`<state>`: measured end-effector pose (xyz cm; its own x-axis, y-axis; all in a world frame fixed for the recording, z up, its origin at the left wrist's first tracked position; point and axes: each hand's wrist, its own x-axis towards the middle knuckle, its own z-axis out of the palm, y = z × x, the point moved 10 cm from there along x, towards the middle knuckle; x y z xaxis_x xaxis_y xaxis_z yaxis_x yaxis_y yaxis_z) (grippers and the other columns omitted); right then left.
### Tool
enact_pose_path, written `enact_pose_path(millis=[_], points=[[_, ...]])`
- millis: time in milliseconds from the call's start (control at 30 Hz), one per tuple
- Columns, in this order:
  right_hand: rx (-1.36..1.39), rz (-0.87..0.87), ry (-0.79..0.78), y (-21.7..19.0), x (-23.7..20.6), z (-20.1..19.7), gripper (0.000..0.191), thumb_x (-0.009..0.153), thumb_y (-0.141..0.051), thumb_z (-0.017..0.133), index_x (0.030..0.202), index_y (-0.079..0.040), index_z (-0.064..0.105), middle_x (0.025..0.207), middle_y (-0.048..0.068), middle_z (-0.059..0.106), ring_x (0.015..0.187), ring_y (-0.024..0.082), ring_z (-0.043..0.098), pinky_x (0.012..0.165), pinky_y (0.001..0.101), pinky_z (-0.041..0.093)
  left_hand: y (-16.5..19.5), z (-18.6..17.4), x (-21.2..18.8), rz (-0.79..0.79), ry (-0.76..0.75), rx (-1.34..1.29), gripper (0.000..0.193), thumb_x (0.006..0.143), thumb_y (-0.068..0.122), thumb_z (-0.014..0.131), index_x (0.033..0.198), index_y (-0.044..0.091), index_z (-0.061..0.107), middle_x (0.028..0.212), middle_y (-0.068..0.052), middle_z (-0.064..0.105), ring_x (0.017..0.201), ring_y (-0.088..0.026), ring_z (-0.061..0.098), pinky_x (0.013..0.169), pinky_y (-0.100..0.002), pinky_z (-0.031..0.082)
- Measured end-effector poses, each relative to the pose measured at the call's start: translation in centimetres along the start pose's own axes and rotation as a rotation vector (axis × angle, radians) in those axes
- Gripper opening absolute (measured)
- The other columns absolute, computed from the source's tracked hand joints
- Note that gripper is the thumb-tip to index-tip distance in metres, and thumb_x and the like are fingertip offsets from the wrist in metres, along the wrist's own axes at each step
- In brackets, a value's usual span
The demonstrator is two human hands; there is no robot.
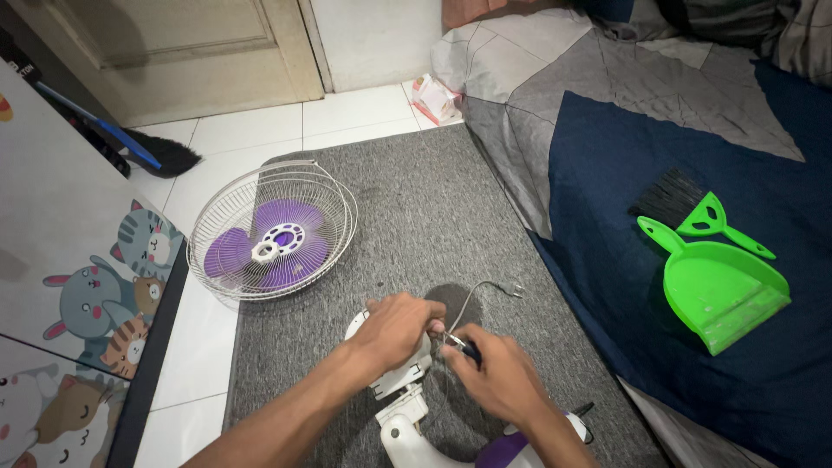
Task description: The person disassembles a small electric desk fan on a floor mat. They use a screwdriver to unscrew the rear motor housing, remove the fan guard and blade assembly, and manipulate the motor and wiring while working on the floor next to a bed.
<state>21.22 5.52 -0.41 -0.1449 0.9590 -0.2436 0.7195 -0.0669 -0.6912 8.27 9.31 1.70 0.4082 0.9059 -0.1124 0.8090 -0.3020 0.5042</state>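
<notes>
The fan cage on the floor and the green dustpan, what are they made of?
The fan cage looks like thin metal wire with a pale, shiny coat: fine ribs you can see the purple blades through. The green dustpan looks like moulded plastic: one bright colour, smooth and slightly glossy. Its small brush likely has plastic bristles.

One packet on the floor.
We see a small crumpled packet (pixel 436 98), white with red and orange print, lying on the white tiles beside the bed's corner, near the door.
</notes>
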Motion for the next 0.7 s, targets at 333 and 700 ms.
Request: enact_pose_path(millis=[333, 700], points=[[0.123, 0.022, 0.088, 6.5, 0.8, -1.0, 0.018, 0.084, -0.021, 0.073, 0.094, -0.006, 0.076, 0.06, 0.005, 0.064, 0.054, 0.013, 0.057, 0.054, 0.0333, 0.046, -0.3, -0.6, 0.0, -0.016, -0.012, 0.016, 0.024, 0.099, 0.025, 0.056, 0.082, 0.009, 0.061, 0.07, -0.008, 0.067, 0.078, -0.03, 0.069, 0.079, -0.055, 0.049], [0.902, 0.252, 0.147, 5.6, 0.3, 0.1, 0.028, 0.093, -0.025, 0.074, 0.094, 0.001, 0.081, 0.059, -0.001, 0.044, 0.047, 0.009, 0.032, 0.044, 0.028, 0.024, 0.8, -1.5, -0.1, 0.01, -0.025, 0.018, 0.023, 0.099, 0.025, 0.056, 0.085, 0.009, 0.064, 0.071, -0.009, 0.067, 0.072, -0.03, 0.069, 0.069, -0.048, 0.05]])
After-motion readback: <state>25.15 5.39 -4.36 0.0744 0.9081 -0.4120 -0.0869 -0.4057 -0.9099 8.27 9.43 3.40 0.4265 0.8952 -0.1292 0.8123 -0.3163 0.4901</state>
